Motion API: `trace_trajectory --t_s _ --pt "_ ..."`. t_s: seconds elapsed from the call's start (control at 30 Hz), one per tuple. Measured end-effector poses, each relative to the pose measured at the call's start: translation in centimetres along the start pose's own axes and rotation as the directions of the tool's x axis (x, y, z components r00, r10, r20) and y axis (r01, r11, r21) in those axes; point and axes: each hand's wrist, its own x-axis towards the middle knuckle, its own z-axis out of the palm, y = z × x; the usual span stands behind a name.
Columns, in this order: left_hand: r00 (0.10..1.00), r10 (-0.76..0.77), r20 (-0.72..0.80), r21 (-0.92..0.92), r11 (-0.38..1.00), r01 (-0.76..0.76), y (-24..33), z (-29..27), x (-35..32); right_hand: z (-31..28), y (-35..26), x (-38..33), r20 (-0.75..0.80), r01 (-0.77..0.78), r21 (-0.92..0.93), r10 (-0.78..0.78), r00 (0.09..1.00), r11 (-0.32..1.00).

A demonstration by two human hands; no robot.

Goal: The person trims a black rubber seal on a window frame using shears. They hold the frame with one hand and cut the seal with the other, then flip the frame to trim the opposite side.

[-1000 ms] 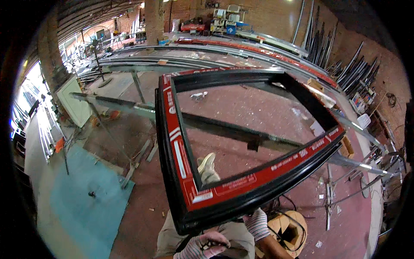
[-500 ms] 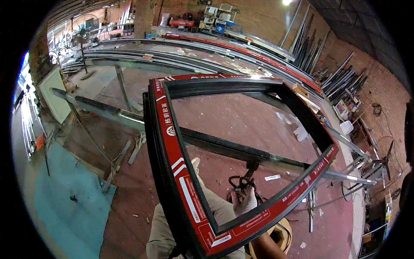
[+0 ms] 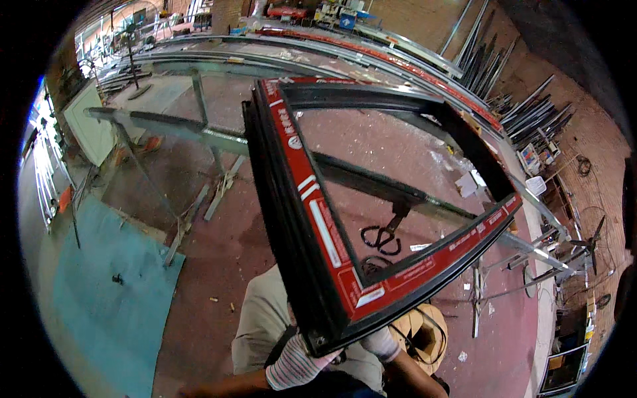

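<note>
The scene is lit by daylight, moderately bright and fairly even across the middle of the frame. The strongest light enters at the far left, where an opening [image 3: 41,142] is blown out to blue-white glare. The reddish floor [image 3: 219,265] shows only soft, faint shadows under the metal stands. The upper right, along the brick wall [image 3: 584,132], falls noticeably darker. Fisheye distortion is heavy: straight bars bow toward the rim, and a black vignette fills all four corners. The centre is reasonably sharp, while detail softens and smears toward the edges, and the gloved hands at the lower edge look slightly blurred.
</note>
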Motion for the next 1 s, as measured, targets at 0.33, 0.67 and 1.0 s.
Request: trace_trajectory --t_s 0.33,0.67,1.0 --pt "0.981 -0.015 -0.194 -0.301 0.953 -0.045 6.9 -1.0 -1.5 0.3 -25.5 -2.9 0.172 0.134 -0.266 -0.089 0.981 0.955" --pt "0.847 0.518 -0.116 -0.037 0.85 -0.525 10.3 -8.1 0.3 -4.2 -33.3 0.3 0.011 0.303 -0.43 -0.331 0.944 0.85" --pt "0.657 0.73 0.188 0.49 0.51 -0.707 13.7 -14.8 11.2 -5.1 -35.2 6.0 0.306 0.484 -0.534 -0.376 0.875 0.693"
